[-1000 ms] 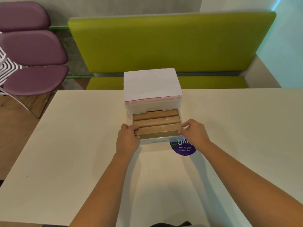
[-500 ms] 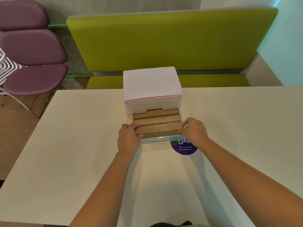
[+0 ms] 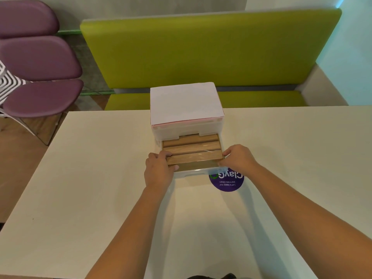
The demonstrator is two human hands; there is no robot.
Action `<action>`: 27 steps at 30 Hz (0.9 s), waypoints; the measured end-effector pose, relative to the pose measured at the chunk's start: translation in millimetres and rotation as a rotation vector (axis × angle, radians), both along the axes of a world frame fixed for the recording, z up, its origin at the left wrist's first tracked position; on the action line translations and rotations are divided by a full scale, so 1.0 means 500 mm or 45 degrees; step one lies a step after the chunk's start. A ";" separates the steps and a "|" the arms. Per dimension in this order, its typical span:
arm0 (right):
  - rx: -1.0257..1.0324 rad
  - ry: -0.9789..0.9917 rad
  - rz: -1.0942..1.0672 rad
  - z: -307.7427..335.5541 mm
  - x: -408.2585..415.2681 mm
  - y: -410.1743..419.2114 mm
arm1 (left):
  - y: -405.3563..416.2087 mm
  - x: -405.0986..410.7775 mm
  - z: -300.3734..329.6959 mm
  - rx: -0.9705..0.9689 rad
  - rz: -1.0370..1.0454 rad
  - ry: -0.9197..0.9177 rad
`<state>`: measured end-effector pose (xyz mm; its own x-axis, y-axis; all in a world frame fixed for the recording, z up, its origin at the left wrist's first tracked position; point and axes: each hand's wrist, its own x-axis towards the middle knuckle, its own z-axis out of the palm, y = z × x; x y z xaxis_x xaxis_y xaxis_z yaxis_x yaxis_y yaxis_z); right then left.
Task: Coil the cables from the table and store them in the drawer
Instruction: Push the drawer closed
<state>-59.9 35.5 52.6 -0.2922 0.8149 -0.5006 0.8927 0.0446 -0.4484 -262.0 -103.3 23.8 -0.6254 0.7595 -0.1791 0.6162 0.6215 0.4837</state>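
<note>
A small translucent drawer unit (image 3: pixel 185 128) with a white sheet on top stands in the middle of the white table (image 3: pixel 80 178). Its bottom drawer (image 3: pixel 193 173) is pulled out toward me and holds three wooden bars (image 3: pixel 191 152) lying side by side. My left hand (image 3: pixel 159 171) grips the left end of the nearest bar, fingers curled over it. My right hand (image 3: pixel 237 159) grips the right end of the same bar at the drawer's corner. No cable shows anywhere in view.
A round purple sticker (image 3: pixel 226 181) lies on the table just right of the drawer front. A green bench (image 3: pixel 201 53) runs behind the table's far edge. Stacked purple chairs (image 3: pixel 38 77) stand at the left.
Both hands have stayed at the ends of the nearest wooden bar. The right hand's fingers have curled closer onto the bar's end. The drawer has not visibly moved.
</note>
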 end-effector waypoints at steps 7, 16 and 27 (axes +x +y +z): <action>-0.017 0.003 0.052 -0.002 0.013 0.007 | -0.001 0.005 0.002 -0.003 0.069 -0.009; -0.011 0.189 -0.077 -0.026 0.014 0.024 | 0.011 0.006 0.015 -0.057 0.068 0.003; 0.023 0.179 -0.232 -0.054 0.016 0.025 | 0.029 0.019 0.009 -0.103 0.108 0.077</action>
<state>-51.7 48.1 25.7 -0.2056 0.8688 -0.4505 0.8156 -0.1023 -0.5696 -252.3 -88.9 28.5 -0.6984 0.6879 -0.1975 0.5864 0.7082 0.3932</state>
